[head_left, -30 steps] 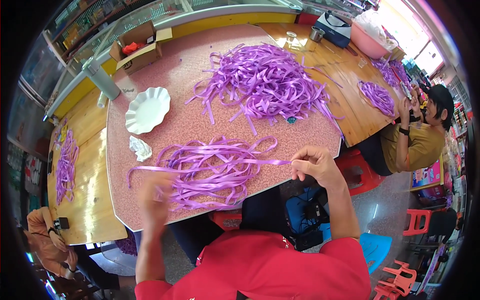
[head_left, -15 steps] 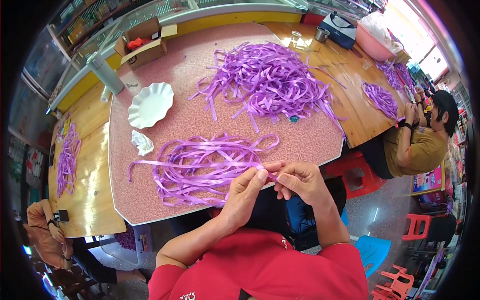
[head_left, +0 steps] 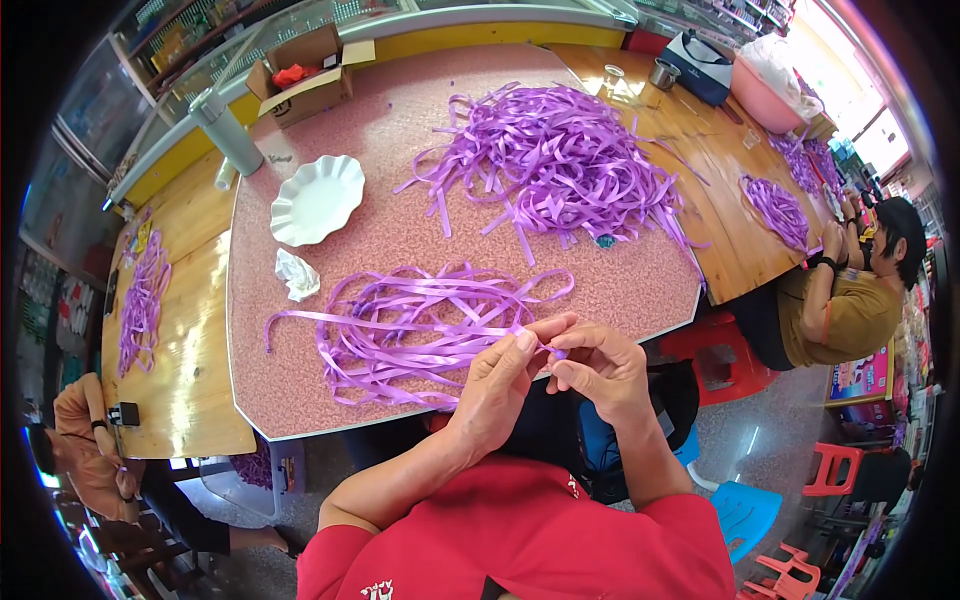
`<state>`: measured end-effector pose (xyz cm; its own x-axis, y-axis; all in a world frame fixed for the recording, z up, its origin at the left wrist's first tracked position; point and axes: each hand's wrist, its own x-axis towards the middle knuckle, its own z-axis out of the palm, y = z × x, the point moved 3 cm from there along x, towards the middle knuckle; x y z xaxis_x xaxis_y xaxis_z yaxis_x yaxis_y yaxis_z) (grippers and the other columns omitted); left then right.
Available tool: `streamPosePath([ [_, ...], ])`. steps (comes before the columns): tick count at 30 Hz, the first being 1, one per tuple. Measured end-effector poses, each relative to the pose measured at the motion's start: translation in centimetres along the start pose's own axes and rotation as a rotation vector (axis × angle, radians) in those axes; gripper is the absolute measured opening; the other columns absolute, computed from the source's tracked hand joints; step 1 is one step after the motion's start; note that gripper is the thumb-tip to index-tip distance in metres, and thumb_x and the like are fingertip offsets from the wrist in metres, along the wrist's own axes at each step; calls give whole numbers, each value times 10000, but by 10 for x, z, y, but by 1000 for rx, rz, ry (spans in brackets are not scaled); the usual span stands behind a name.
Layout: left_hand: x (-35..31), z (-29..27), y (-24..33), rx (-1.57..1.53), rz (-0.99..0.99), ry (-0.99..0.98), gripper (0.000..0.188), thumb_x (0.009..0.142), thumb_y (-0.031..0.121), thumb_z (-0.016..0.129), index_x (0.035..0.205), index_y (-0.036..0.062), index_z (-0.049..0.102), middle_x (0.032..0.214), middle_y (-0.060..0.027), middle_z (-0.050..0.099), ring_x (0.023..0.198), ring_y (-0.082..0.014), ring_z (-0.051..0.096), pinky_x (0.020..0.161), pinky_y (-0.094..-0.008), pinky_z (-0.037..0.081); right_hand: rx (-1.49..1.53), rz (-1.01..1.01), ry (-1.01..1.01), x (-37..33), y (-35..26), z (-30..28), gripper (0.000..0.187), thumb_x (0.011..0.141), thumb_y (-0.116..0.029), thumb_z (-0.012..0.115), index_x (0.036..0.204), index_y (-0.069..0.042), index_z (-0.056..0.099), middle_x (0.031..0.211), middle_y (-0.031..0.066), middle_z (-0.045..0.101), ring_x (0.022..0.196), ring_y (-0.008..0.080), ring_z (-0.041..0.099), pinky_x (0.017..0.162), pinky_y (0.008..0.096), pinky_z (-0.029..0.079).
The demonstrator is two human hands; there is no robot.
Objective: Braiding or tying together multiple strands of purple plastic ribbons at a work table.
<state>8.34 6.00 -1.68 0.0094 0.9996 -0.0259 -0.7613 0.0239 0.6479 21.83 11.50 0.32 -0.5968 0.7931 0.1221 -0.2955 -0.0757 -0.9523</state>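
Note:
Just over the table's near edge, my left hand [head_left: 498, 378] pinches a purple ribbon [head_left: 425, 350] between thumb and fingers. Close on its right, my right hand [head_left: 603, 368] grips the same ribbon's end, where a small purple knot or fold shows by the fingertips. The ribbon's long loops lie spread on the pink speckled table [head_left: 400, 120] to the left of my hands. Farther back sits a big tangled heap of purple ribbons [head_left: 565, 165]. My inner fingers are partly hidden.
At the left stand a white scalloped dish [head_left: 318, 200], crumpled tissue [head_left: 297, 274], a grey-green bottle [head_left: 226, 132] and an open cardboard box [head_left: 312, 85]. A co-worker [head_left: 850, 280] sits at the right, another [head_left: 95, 440] at the left. A red stool [head_left: 720, 360] stands at right.
The view has shifted slightly, so the table things sit a little farther right. My right fingers have moved slightly, and a purple knot or fold now shows at their tips.

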Motion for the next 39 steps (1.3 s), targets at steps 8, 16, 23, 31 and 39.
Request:
streamPosePath([
  [8,1,-3,-1,-62,12,7,486,1050,353,473,1344,-27,546,1338,-115,579,1051,-146,563,842,-306,458,96,-102,-5,2,13,6,211,911,67,651,1119,40,630,1079,101,627,827,135,650,732,287,592],
  [16,0,-6,-3,-64,4,98,507,1042,370,478,1350,-28,543,1305,-93,586,1073,-160,552,964,-347,448,-25,-193,-12,5,11,14,372,851,80,707,1203,28,597,1112,104,608,876,139,626,736,264,560],
  [23,-2,-2,3,-132,-47,43,487,1044,354,455,1351,-11,553,1386,-113,547,1237,-206,517,1069,-375,397,-545,-469,32,8,9,17,359,799,49,776,1139,-1,669,1058,82,618,833,122,581,671,227,472],
  [31,-3,4,5,-212,-41,38,507,1050,364,451,1361,-25,540,1311,-90,585,1214,-180,529,1099,-354,369,-709,-617,116,11,2,26,276,770,55,786,1020,-42,718,918,64,650,746,148,584,602,268,452],
  [39,4,-43,27,-248,94,188,423,1048,344,462,1286,12,573,1313,-146,613,1252,-290,566,1074,-430,425,-371,-605,237,-3,-8,-21,147,880,-184,705,932,-54,662,955,108,608,855,197,574,729,354,492],
])
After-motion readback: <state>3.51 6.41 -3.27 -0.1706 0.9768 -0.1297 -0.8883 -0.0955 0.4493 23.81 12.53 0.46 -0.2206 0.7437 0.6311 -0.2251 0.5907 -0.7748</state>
